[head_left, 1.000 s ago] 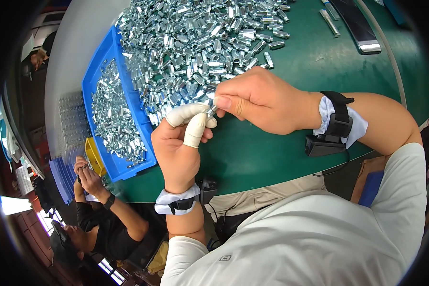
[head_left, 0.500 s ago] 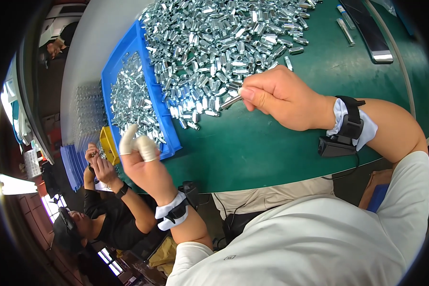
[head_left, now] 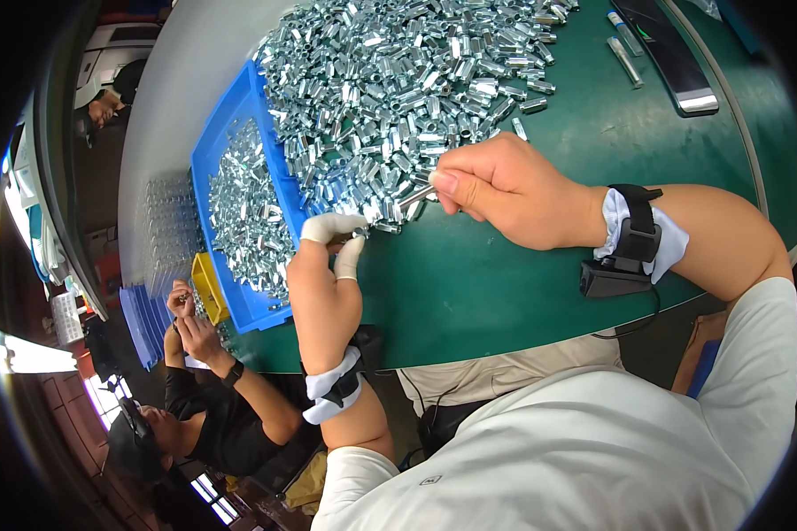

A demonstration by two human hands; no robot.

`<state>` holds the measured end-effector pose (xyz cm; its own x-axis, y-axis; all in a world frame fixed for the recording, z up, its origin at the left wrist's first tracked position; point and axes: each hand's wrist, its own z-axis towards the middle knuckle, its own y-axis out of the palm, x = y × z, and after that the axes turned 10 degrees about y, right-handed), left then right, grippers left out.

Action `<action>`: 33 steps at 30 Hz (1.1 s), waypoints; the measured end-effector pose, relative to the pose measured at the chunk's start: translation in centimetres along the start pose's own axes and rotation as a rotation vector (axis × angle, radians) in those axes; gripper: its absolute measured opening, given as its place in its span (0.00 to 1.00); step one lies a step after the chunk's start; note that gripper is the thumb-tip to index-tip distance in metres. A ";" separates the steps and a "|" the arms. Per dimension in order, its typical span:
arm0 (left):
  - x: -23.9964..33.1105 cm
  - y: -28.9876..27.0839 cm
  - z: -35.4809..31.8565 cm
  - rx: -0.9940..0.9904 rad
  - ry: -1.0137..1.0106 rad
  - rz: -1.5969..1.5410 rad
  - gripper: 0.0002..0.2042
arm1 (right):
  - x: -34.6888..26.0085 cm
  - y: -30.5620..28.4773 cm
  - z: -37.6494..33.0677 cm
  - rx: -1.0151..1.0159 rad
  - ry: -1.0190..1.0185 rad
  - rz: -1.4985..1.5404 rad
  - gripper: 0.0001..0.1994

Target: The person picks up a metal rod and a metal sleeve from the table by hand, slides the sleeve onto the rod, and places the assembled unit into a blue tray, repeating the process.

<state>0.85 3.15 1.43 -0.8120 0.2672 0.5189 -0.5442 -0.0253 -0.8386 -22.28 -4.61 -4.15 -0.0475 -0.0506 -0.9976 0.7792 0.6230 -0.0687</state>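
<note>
My right hand is closed in a pinch around a slim metal rod, its tip slanting down-left over the near edge of a heap of shiny metal sleeves. To the left of it, my left hand reaches to that same edge. White finger cots cover its thumb and forefinger, which come together on a small metal sleeve, partly hidden by the fingertips. Next to this hand stands a blue tray holding many small metal pieces.
A green tabletop lies under everything. A phone and two slim tubes rest at the far right. Left of the tray are a yellow bin and blue bins; a person in black works there.
My left hand has swung right from over the blue tray to the heap's edge, its fingers closing on a metal sleeve. My right hand has shifted slightly left with the rod.
</note>
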 end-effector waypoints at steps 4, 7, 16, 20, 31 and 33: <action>2.2 0.9 1.0 0.187 -0.156 -0.622 0.07 | 0.1 -0.4 -0.2 0.006 0.028 0.019 0.17; 2.4 1.6 1.7 0.173 -0.071 -0.680 0.06 | 0.1 -0.1 -0.2 0.018 0.036 0.021 0.17; 0.8 3.3 1.5 0.226 0.038 -0.614 0.09 | 0.4 0.1 0.1 0.022 -0.010 -0.030 0.17; 1.4 2.9 1.6 0.232 -0.052 -0.718 0.07 | 0.3 -0.1 0.1 0.021 -0.004 -0.047 0.16; 1.3 3.3 1.5 0.282 -0.189 -0.804 0.07 | 0.4 0.0 0.1 0.012 -0.019 -0.046 0.16; 1.0 3.1 1.4 0.281 -0.191 -0.881 0.08 | 0.3 0.0 0.1 0.010 -0.014 -0.030 0.16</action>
<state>-1.93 1.99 -0.43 -0.0917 0.1392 0.9860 -0.9891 -0.1270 -0.0740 -22.24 -4.72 -4.49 -0.0625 -0.0803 -0.9948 0.7840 0.6129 -0.0987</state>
